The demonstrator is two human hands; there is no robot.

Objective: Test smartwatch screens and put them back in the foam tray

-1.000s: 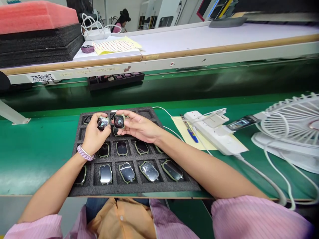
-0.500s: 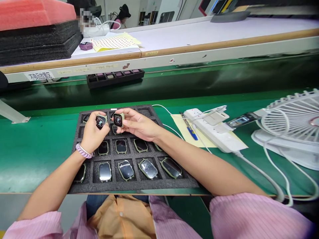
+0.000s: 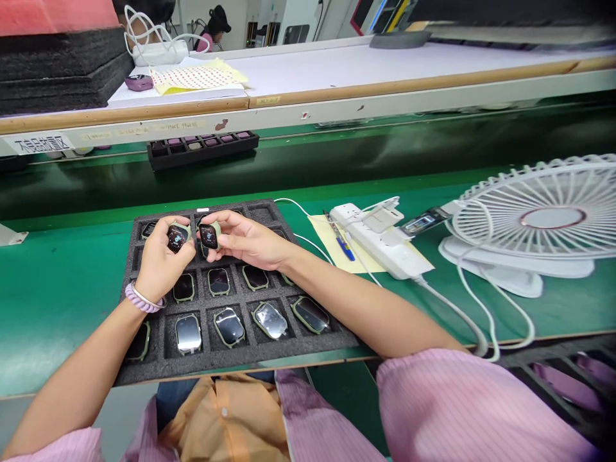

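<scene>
My left hand (image 3: 161, 256) grips a green-cased smartwatch (image 3: 178, 237) whose dark screen is lit with small figures. Close beside it, my right hand (image 3: 245, 237) pinches a second green smartwatch (image 3: 208, 236), its screen lit too and turned towards me. Both are held above the far part of a black foam tray (image 3: 308, 350). Strapless watch bodies lie in the tray's pockets, among them one with a bright reflection (image 3: 188, 333) and one tilted in its pocket (image 3: 270, 319). My hands and right forearm hide some pockets.
To the right are a white power strip (image 3: 370, 237), a blue pen (image 3: 345, 247) on yellow paper and a white fan (image 3: 529, 218) with loose cables. A shelf (image 3: 337, 115) crosses behind. Beneath it stands a small tray of purple items (image 3: 205, 154). Another person (image 3: 212, 32) is far back.
The camera view has shifted, so the scene sits further left and more of the fan shows. Both hands still hold their watches in nearly the same pose.
</scene>
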